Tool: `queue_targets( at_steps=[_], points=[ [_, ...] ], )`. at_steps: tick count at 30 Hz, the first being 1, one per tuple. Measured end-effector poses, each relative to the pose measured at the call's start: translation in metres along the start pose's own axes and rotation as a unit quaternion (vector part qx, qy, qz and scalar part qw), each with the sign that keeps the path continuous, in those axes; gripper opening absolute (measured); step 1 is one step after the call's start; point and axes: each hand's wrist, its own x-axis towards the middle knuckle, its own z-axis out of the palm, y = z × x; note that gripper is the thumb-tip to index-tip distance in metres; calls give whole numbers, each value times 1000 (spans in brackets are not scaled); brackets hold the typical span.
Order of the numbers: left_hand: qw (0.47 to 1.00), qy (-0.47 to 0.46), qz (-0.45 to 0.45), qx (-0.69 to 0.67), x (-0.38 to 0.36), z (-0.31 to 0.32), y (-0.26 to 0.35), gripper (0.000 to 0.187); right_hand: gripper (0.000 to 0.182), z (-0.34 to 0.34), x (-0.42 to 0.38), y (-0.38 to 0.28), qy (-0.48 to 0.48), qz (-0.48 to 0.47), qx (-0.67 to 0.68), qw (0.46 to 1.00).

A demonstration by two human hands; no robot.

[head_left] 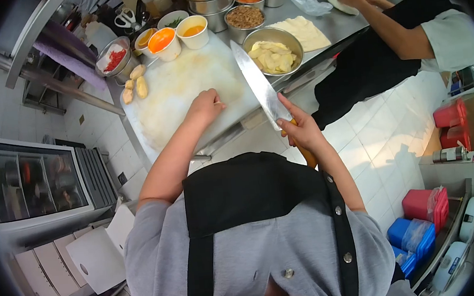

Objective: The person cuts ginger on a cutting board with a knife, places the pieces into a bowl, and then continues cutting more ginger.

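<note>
My right hand (301, 126) grips a large kitchen knife (259, 84) by its yellowish handle. Its broad blade points up and away, passing beside the metal bowl (295, 44) of pale yellow slices (274, 57). Over the near part of the white cutting board (185, 76) is my left hand (205, 107), its fingers curled in. Whether anything is inside those fingers is hidden. Several peeled pieces of what looks like ginger (141, 87) lie at the board's left edge.
White cups of orange sauce (163, 41) and yellow liquid (192, 28) stand at the board's far edge. Behind the bowl are a pot of brown mince (245, 17) and a folded pale sheet (301, 32). A co-worker (396, 38) in a black apron works at right.
</note>
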Motion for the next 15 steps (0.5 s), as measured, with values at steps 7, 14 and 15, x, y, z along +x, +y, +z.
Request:
queue_targets(
  at_steps=[7,14,15],
  points=[
    [936,37,84,-339,50,-14,87,13,63,-35,-16,-13,112,-73,71,989],
    [909,301,264,116,138,51,117,17,62,-60,-17,-16,129,-68,77,986],
    [875,378,269,139,139,56,116,16,62,-61,-14,-14,131,-76,78,985]
  ],
)
